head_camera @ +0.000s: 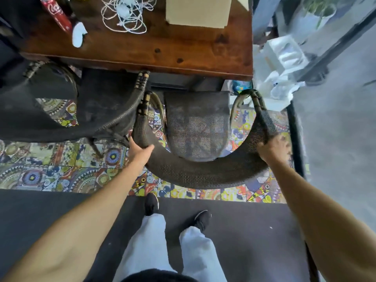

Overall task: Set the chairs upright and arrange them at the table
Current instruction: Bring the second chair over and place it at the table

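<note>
Both grips, left hand point(140, 152) and right hand point(273, 148), are closed on the dark woven-mesh curved-back chair point(198, 127); judged light, stiff, rough rim well held.

Chair point(200, 127) directly before you, seat front under the table point(142, 49) edge, second chair point(61, 110) just left, your hands point(140, 150) on its backrest ends.

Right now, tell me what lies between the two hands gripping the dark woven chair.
In the head view, the dark woven chair's curved backrest spans from left hand to right hand, with its mesh seat beyond, toward the brown wooden table.
</note>
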Tool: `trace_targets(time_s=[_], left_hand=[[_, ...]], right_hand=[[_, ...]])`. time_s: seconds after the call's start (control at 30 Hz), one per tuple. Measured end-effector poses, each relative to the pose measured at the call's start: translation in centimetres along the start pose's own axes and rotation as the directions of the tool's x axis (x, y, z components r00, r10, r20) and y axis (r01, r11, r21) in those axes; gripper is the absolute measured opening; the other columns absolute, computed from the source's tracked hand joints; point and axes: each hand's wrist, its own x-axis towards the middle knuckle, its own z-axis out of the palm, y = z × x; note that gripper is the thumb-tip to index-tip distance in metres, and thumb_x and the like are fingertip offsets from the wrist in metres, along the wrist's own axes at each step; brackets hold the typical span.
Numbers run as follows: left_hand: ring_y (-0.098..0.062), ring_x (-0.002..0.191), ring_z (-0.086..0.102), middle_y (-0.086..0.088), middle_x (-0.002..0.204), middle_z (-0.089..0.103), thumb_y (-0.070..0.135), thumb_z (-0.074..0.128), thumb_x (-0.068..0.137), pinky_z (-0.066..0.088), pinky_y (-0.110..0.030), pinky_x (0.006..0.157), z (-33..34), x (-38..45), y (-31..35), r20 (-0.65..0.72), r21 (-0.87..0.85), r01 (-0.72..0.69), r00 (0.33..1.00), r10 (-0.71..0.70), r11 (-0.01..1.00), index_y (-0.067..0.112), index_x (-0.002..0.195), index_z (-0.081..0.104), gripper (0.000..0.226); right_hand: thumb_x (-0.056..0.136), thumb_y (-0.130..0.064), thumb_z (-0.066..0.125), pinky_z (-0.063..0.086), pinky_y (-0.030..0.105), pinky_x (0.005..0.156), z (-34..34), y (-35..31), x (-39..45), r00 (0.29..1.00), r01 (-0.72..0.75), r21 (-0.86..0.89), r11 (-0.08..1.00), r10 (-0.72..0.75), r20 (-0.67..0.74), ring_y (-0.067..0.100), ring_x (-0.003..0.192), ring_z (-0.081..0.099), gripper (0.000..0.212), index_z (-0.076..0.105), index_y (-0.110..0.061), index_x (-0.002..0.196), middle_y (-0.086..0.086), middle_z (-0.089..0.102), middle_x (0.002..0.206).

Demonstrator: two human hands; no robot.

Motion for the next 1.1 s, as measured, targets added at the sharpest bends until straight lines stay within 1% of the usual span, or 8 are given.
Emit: trace_targets(time_s=[0.1, 0.23, 0.4, 0.63, 0.83, 0.93, 1.0, 1.1], left_hand=[[-0.031, 0.138, 0.039, -0.007, 0.158, 0.031, 0.022, 0.068, 0.089, 0.035, -0.041, 0.109, 0.0, 0.1, 0.7, 0.017, -0.043, -0.014, 1.0, 0.015, 0.999, 0.023, 0.156, 0.011, 0.088], [-0.03, 0.142, 0.033, -0.009, 0.16, 0.026, 0.026, 0.068, 0.089, 0.03, -0.04, 0.113, -1.5, 1.6, 1.4, -0.003, 0.014, -0.034, 0.999, 0.034, 0.999, 0.02, 0.156, 0.013, 0.087], [-0.029, 0.143, 0.031, -0.007, 0.161, 0.024, 0.028, 0.065, 0.091, 0.028, -0.04, 0.114, -2.4, 2.7, 1.7, -0.004, 0.061, -0.07, 0.998, 0.07, 0.996, 0.021, 0.156, 0.013, 0.084], [-0.033, 0.145, 0.028, -0.009, 0.163, 0.018, 0.031, 0.065, 0.091, 0.028, -0.045, 0.115, -3.5, 3.8, 2.2, 0.029, 0.159, -0.083, 0.996, 0.079, 0.984, 0.022, 0.157, 0.008, 0.088], [-0.033, 0.145, 0.028, -0.009, 0.163, 0.018, 0.03, 0.064, 0.091, 0.029, -0.047, 0.115, -4.4, 4.6, 1.8, 0.073, 0.146, -0.113, 0.992, 0.104, 0.983, 0.021, 0.157, 0.006, 0.088], [-0.033, 0.146, 0.025, -0.008, 0.164, 0.017, 0.034, 0.06, 0.093, 0.026, -0.048, 0.116, -4.7, 4.4, 2.1, 0.079, 0.177, -0.139, 0.989, 0.126, 0.974, 0.019, 0.157, 0.005, 0.085], [-0.034, 0.146, 0.024, -0.011, 0.164, 0.015, 0.042, 0.053, 0.096, 0.025, -0.05, 0.115, -5.4, 4.1, 2.4, 0.117, 0.29, -0.172, 0.983, 0.143, 0.941, 0.017, 0.157, 0.004, 0.082], [-0.038, 0.139, 0.034, -0.019, 0.155, 0.031, 0.047, 0.045, 0.097, 0.032, -0.049, 0.109, -6.8, 3.8, 2.8, 0.158, 0.549, -0.283, 0.959, 0.235, 0.786, 0.014, 0.153, 0.024, 0.069]], right_hand=[[0.091, -0.015, 0.056, 0.04, 0.045, 0.1, -0.3, 0.0, 0.3, 0.993, -0.039, 0.174, 0.984, 0.018, 0.12, 0.045, 0.126, 0.046, 0.062, 0.029, 0.003, 0.143, 0.033, 0.039, 0.142], [0.095, -0.02, 0.05, 0.041, 0.048, 0.1, 0.9, -1.0, -1.1, 0.994, -0.069, 0.208, 0.976, 0.05, 0.097, 0.048, 0.124, 0.047, 0.072, 0.012, -0.004, 0.155, 0.03, 0.031, 0.147], [0.095, -0.022, 0.045, 0.041, 0.052, 0.101, 2.0, -2.1, -2.0, 0.993, -0.102, 0.193, 0.976, 0.09, 0.072, 0.049, 0.123, 0.049, 0.069, 0.014, -0.006, 0.155, 0.027, 0.03, 0.15], [0.089, -0.019, 0.046, 0.047, 0.049, 0.098, 2.9, -3.4, -2.6, 0.988, -0.153, 0.177, 0.972, 0.147, 0.051, 0.046, 0.118, 0.053, 0.071, 0.017, -0.005, 0.152, 0.029, 0.032, 0.146], [0.091, -0.019, 0.048, 0.041, 0.048, 0.1, 3.1, -4.0, -4.0, 0.979, -0.205, 0.113, 0.972, 0.202, 0.038, 0.048, 0.125, 0.048, 0.076, 0.011, -0.006, 0.156, 0.028, 0.026, 0.152], [0.093, -0.03, 0.047, 0.032, 0.049, 0.107, 3.1, -5.3, -4.1, 0.976, -0.219, 0.011, 0.976, 0.218, 0.025, 0.046, 0.132, 0.037, 0.068, 0.022, -0.003, 0.15, 0.031, 0.032, 0.147], [0.093, -0.041, 0.047, 0.028, 0.049, 0.108, 3.0, -6.3, -4.5, 0.979, -0.201, -0.019, 0.979, 0.202, 0.026, 0.046, 0.132, 0.035, 0.062, 0.034, -0.002, 0.14, 0.031, 0.034, 0.143], [0.09, -0.049, 0.046, 0.028, 0.052, 0.108, 2.9, -6.6, -5.0, 0.993, -0.115, 0.002, 0.993, 0.115, -0.006, 0.047, 0.127, 0.038, 0.062, 0.044, -0.003, 0.131, 0.029, 0.041, 0.137]])
